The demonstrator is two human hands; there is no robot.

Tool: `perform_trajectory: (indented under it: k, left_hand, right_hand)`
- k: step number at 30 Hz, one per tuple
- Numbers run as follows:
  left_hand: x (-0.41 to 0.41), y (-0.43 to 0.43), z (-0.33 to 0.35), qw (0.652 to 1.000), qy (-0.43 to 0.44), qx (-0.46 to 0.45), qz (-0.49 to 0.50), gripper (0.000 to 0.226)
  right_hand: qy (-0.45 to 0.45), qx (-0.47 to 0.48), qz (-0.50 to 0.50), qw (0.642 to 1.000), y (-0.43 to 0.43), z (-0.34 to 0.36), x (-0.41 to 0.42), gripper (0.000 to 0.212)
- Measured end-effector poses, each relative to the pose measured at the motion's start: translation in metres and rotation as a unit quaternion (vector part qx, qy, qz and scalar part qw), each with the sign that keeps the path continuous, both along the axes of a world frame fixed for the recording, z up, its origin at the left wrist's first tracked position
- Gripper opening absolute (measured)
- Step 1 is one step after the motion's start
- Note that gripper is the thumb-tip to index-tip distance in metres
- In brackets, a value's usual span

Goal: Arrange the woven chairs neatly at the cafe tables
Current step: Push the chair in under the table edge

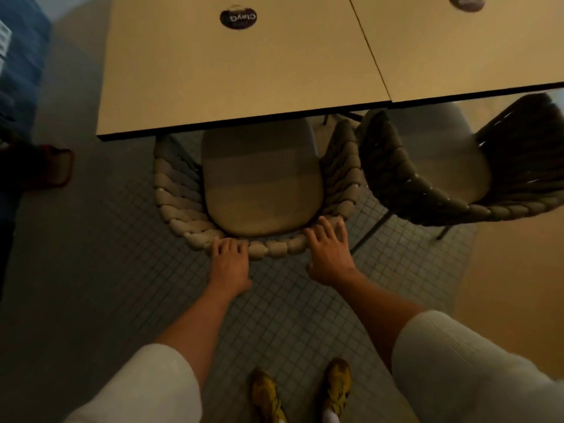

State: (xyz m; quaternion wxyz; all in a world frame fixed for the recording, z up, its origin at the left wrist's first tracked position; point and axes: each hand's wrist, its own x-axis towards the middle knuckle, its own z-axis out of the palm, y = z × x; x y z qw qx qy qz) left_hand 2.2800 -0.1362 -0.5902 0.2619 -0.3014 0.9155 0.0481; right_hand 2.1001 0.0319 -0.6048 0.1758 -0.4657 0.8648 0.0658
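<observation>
tables side by side, pale tops butted edge to edge: left table (232, 71) straight ahead, right table (457, 47) past the seam; under the left table, light woven chair (180, 206) pushed in and squared to the near edge, front of the seat cushion (262, 184) hidden beneath the top, seemingly close to its final spot; just beside it, darker woven chair (393, 166) at the right table, turned askew and standing further out, arms near each other, contact impossible to tell; likely the next one needing straightening; right hand (329, 257) released, fingers spread flat on the curved back rim, placed for pushing rather than lifting; left hand (229, 264) on the same rim, fingertips bent over the top, gripping or merely pressing impossible to tell; hands set apart either side of centre, presumably to keep the chair from twisting; smallest, round dark sticker (238, 17) on the left table
</observation>
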Motion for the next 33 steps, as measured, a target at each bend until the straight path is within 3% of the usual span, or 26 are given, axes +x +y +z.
perform_trajectory:
  k: [2, 3, 7, 9, 14, 19, 24, 29, 33]
  left_hand:
    - [0.028, 0.017, 0.017, 0.999, 0.001, 0.046, 0.011, 0.115]
    - [0.039, 0.022, 0.026, 0.997, -0.007, 0.073, 0.021, 0.114]
    - [0.077, 0.039, 0.072, 0.986, -0.084, 0.142, -0.023, 0.052]
    - [0.100, 0.051, 0.088, 0.981, -0.119, 0.150, -0.041, 0.045]
    - [0.114, 0.087, 0.117, 0.989, -0.051, 0.129, -0.058, 0.060]
    - [0.095, 0.129, 0.128, 0.983, -0.031, 0.110, -0.143, 0.066]
    - [0.051, 0.162, 0.138, 0.978, -0.037, 0.096, -0.183, 0.062]
    - [-0.006, 0.189, 0.151, 0.980, -0.019, 0.103, -0.170, 0.063]
    - [-0.069, 0.224, 0.161, 0.973, 0.021, 0.062, -0.220, 0.070]
  right_hand:
    - [-0.091, 0.010, -0.032, 0.995, 0.024, 0.022, 0.022, 0.111]
    - [-0.123, 0.029, -0.047, 0.991, 0.030, 0.033, 0.025, 0.110]
    - [-0.199, 0.167, -0.024, 0.965, 0.055, 0.089, 0.042, 0.055]
    - [-0.241, 0.206, -0.010, 0.948, 0.082, 0.111, 0.059, 0.045]
    - [-0.232, 0.121, -0.090, 0.961, 0.149, 0.137, 0.093, 0.038]
    - [-0.222, 0.057, -0.149, 0.962, 0.212, 0.136, 0.106, 0.034]
    - [-0.256, -0.033, -0.235, 0.937, 0.258, 0.138, 0.081, 0.026]
    - [-0.250, -0.103, -0.315, 0.910, 0.296, 0.147, 0.032, 0.039]
    - [-0.153, -0.072, -0.267, 0.949, 0.340, 0.152, -0.024, 0.073]
